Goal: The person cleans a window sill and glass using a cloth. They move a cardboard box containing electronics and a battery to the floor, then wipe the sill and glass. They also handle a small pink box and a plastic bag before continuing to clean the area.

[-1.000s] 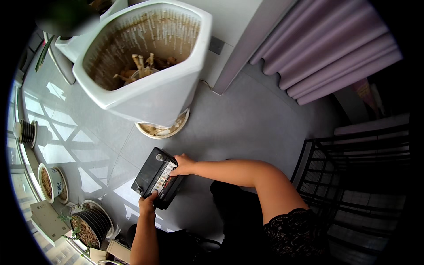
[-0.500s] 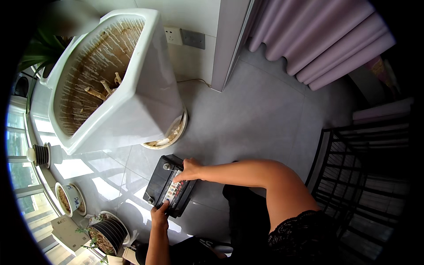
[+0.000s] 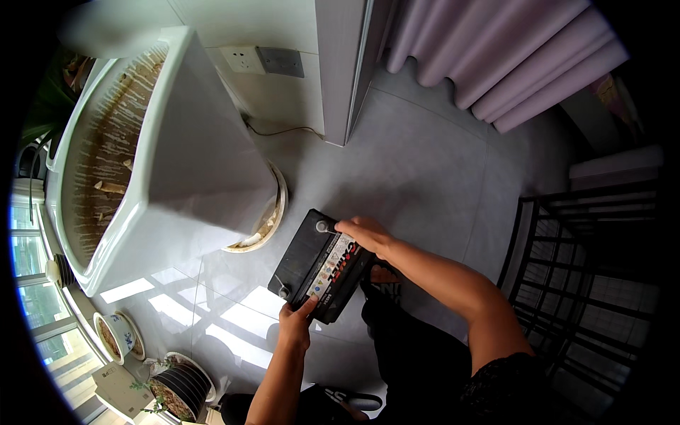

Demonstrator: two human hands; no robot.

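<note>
Head view: my left hand (image 3: 294, 327) pinches the near end of a black battery (image 3: 320, 265), and my right hand (image 3: 366, 234) clasps its far end. I hold it above the grey floor (image 3: 425, 177), just beside the big white planter (image 3: 163, 156).

Battery's (image 3: 320, 265) underside hidden; small striped pot (image 3: 177, 389) perhaps edge-cropped

The left hand (image 3: 294, 327) sits at about seven o'clock, its forearm rising straight from the lower edge, fingers curled and thumb pressed forward. The right hand (image 3: 365, 234) lies near the centre, fingers bent in a grip, its bare forearm stretching toward five o'clock.
</note>
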